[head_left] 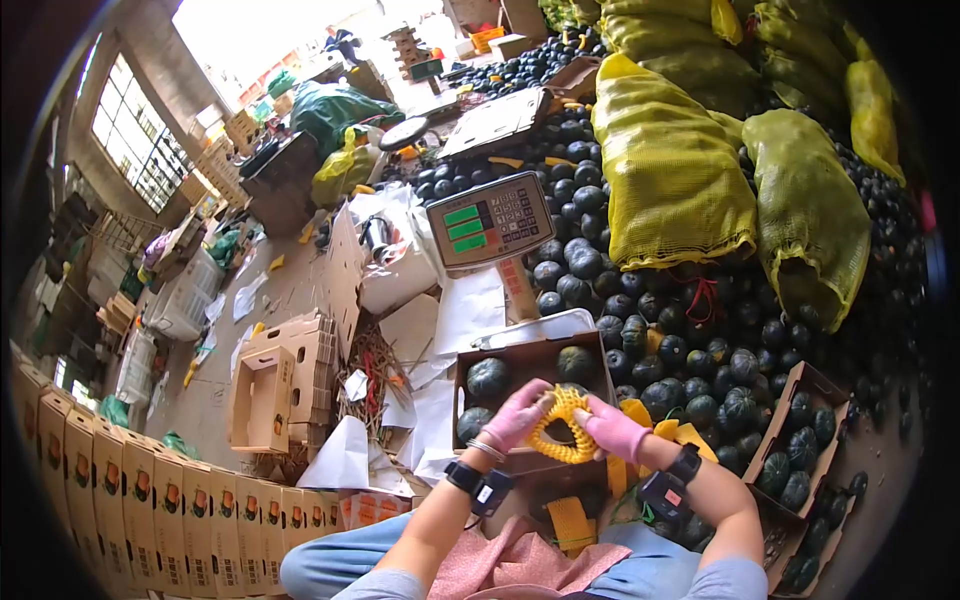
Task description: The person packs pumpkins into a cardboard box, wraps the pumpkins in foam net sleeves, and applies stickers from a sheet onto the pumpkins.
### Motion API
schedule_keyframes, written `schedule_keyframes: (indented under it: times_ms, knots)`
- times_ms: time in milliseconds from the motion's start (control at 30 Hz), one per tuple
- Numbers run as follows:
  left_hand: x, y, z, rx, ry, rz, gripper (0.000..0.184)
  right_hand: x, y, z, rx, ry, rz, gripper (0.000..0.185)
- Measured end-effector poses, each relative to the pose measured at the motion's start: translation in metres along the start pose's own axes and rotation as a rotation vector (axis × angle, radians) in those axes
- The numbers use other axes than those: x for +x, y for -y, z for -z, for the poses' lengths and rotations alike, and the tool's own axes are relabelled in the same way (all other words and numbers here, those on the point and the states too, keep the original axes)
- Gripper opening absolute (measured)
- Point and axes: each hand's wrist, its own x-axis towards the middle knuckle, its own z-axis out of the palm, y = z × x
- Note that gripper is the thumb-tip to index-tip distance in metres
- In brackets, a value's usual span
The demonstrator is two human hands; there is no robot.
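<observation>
The left hand (515, 415) and the right hand (617, 428), both in pink gloves, hold one yellow net (572, 455). The fingers of each hand are closed on its rim: the left thumb and fingers pinch the upper left side, and the right thumb and fingers grip the right side. Between the hands the net is spread into a wide ring.

The net is over the near edge of an open box (530, 365), right of the middle of that edge. The box rests on the tray of a scale (490, 220).

Status: the box is partly filled. Bare pumpkins (488, 378) lie at its far left, far right and near left corners; another shows in part behind the hands. No fitted net is visible on them. The net in hand is opened out, but whether it encloses a pumpkin cannot be told. Loose nets (690, 440) lie just beyond the right hand, and a large pile of pumpkins (740, 405) lies unboxed beyond the right edge of the box.

Orientation: the mouth of the net faces up towards the wearer. Its tube axis appears to run through the ring, roughly along the line of sight; bunched up, it shows little length.
</observation>
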Motion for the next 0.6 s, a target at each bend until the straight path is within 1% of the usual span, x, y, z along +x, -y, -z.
schedule_keyframes:
  times_ms: [33,100,133,200,233,267,300,367,400,433,467,500,533,567,600]
  knots:
    - [-0.002,0.008,-0.010,-0.081,-0.016,0.008,0.022,-0.004,-0.007,0.004,-0.027,-0.024,-0.030,0.036]
    - [-0.002,0.013,-0.015,-0.248,-0.007,0.022,0.020,-0.008,-0.015,0.010,-0.053,-0.051,0.032,0.034]
    - [0.001,0.014,-0.017,-0.229,-0.021,-0.004,0.020,-0.012,-0.014,0.011,-0.084,-0.079,0.037,0.033]
    - [-0.008,0.020,-0.022,-0.196,-0.068,-0.018,0.019,0.007,-0.045,0.013,-0.591,-0.404,0.427,0.027]
    - [-0.009,0.018,-0.029,-0.151,-0.131,-0.079,0.019,0.009,-0.042,0.009,-0.416,-0.490,0.510,0.024]
    - [-0.009,0.019,-0.034,-0.204,-0.181,-0.070,0.016,0.017,-0.045,0.010,-0.425,-0.536,0.593,0.022]
    - [-0.006,0.027,-0.033,-0.181,-0.246,-0.106,0.014,0.026,-0.050,0.011,-0.393,-0.568,0.675,0.022]
    - [0.001,0.031,-0.037,-0.151,-0.361,-0.167,0.011,0.026,-0.039,0.013,-0.327,-0.565,0.660,0.020]
    - [0.004,0.025,-0.042,-0.146,-0.419,-0.194,0.010,0.031,-0.040,0.015,-0.321,-0.599,0.720,0.019]
    - [0.005,0.023,-0.043,-0.126,-0.438,-0.195,0.012,0.037,-0.045,0.019,-0.317,-0.626,0.746,0.018]
    - [0.009,0.024,-0.042,-0.104,-0.453,-0.204,0.013,0.043,-0.047,0.023,-0.228,-0.610,0.730,0.017]
    - [0.015,0.029,-0.042,-0.159,-0.458,-0.208,0.014,0.044,-0.044,0.025,-0.178,-0.652,0.694,0.016]
    - [0.019,0.033,-0.041,-0.213,-0.474,-0.220,0.014,0.046,-0.043,0.028,-0.116,-0.629,0.596,0.016]
    - [0.022,0.038,-0.038,-0.206,-0.470,-0.186,0.015,0.055,-0.048,0.031,-0.074,-0.648,0.593,0.017]
    - [0.025,0.044,-0.033,-0.197,-0.479,-0.163,0.016,0.060,-0.049,0.033,-0.032,-0.621,0.523,0.017]
